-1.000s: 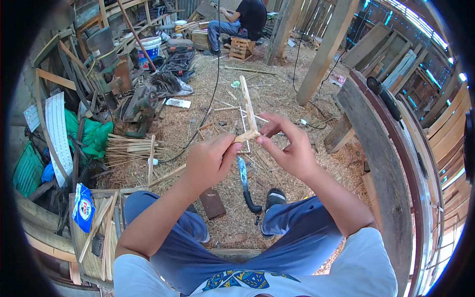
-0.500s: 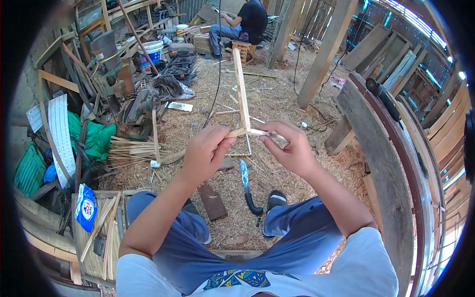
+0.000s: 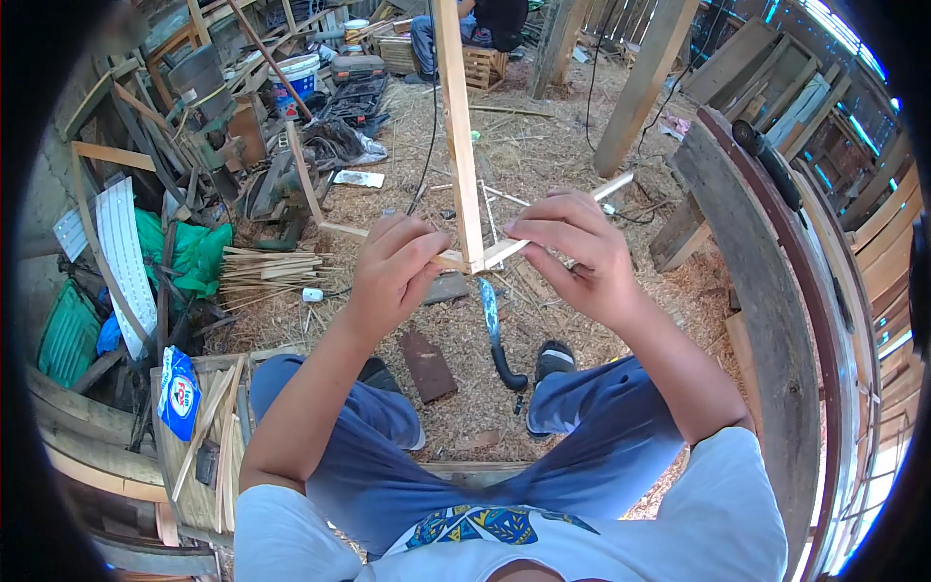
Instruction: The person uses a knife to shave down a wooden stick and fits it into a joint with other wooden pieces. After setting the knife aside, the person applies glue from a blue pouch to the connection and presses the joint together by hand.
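A light frame of thin wooden strips meets at a corner in front of me. Its long strip [image 3: 459,136] rises from that corner toward the top of the view. My left hand [image 3: 396,267] pinches the left-hand strip [image 3: 450,260] close to the joint. On the other side, the fingers of my right hand [image 3: 582,254] close round the right-hand strip [image 3: 502,253], whose far end sticks out past the knuckles. Below the corner, a tool with a blue-and-white blade-like part and a black hooked handle [image 3: 502,369] lies on the ground between my feet.
A brown board [image 3: 427,366] lies on the shavings-covered floor. At lower left, a bench carries a blue packet [image 3: 178,393] and loose strips. A bundle of thin sticks [image 3: 272,274] lies left. A heavy plank [image 3: 747,291] runs along the right. Another person [image 3: 485,24] sits at the back.
The frame has turned and tilted in my hands. Its long strip now looks nearer and reaches the top edge. The right strip's far end has come into view beyond my right hand.
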